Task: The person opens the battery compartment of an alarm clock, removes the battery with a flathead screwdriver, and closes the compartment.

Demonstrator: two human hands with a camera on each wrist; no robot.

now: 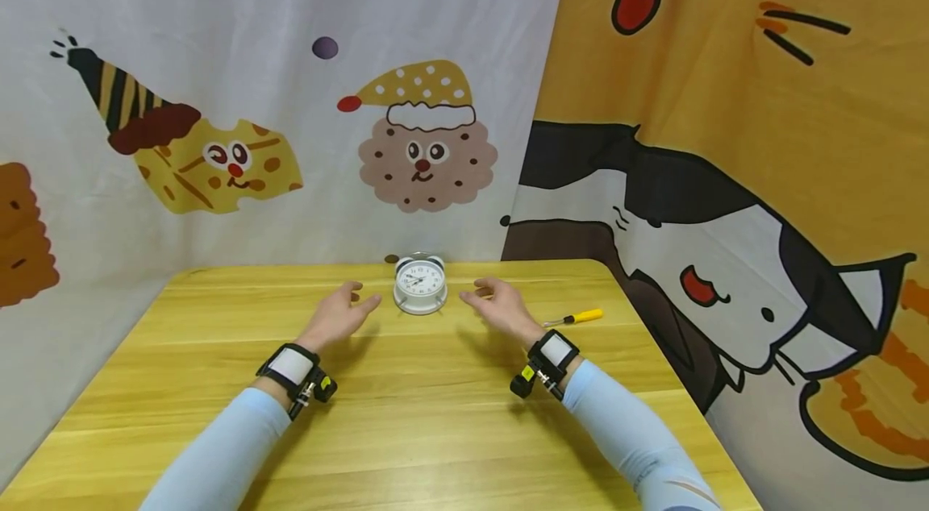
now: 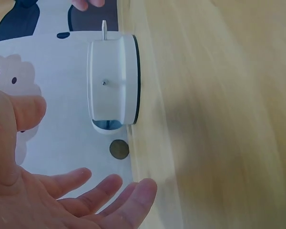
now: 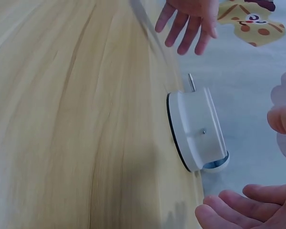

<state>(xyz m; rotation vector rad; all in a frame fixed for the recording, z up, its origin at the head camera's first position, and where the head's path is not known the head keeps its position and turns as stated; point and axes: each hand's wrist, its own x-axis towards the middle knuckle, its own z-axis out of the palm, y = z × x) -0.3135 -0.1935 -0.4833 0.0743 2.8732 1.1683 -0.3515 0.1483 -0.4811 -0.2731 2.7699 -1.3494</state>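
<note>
A white twin-bell alarm clock (image 1: 421,283) lies on its back near the far edge of the wooden table (image 1: 428,430), its dial facing up. Side-on in the left wrist view, the clock (image 2: 112,78) shows a white case with a black rim against the tabletop. My left hand (image 1: 339,316) is held to its left, fingers relaxed and spread, with a gap between. On the other side, my right hand (image 1: 501,305) faces the clock with loosely bent fingers, also apart from it. Neither hand holds anything.
A screwdriver (image 1: 581,317) with a yellow handle lies just right of my right hand. Behind the table hangs a white curtain (image 1: 254,76) with cartoon prints, and an orange one with cats (image 1: 726,92) borders the right side.
</note>
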